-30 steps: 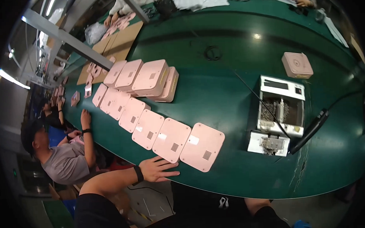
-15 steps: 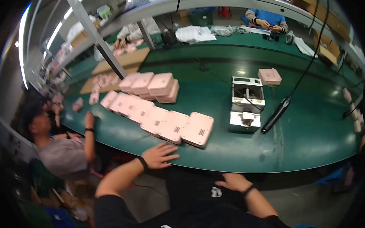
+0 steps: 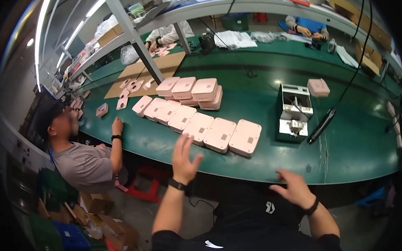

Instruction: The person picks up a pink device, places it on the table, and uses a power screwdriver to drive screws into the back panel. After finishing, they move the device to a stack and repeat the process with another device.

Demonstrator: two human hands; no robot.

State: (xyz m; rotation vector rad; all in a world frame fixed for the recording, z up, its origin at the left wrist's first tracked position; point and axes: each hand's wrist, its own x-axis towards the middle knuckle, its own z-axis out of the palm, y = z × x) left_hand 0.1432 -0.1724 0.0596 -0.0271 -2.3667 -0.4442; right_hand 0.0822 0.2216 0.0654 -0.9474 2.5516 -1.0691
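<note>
My left hand (image 3: 184, 160) is raised at the table's near edge with fingers apart, holding nothing. It is nearest to a slanting row of flat pink plastic cases (image 3: 245, 135), and its fingertips overlap the row's near side; whether they touch a case, I cannot tell. My right hand (image 3: 295, 191) hovers by the front edge in front of my body, thumb and fingers apart and nothing in it. Beyond the row stand more pink cases (image 3: 205, 89), stacked. A black electric screwdriver (image 3: 321, 126) on a cord rests beside a small white-and-black screw feeder (image 3: 294, 111) at the right.
One pink case (image 3: 318, 87) sits behind the feeder on the green table (image 3: 273, 163). At my left a seated person (image 3: 85, 160) reaches over the table near loose pink parts (image 3: 122, 101) and cardboard (image 3: 170, 64). A grey shelf post (image 3: 138, 43) rises beyond. A red stool (image 3: 143, 185) stands below.
My left hand has lifted from the table edge toward the row, and my right hand has risen and opened out. The whole view has shifted, so the table's things appear further right.
</note>
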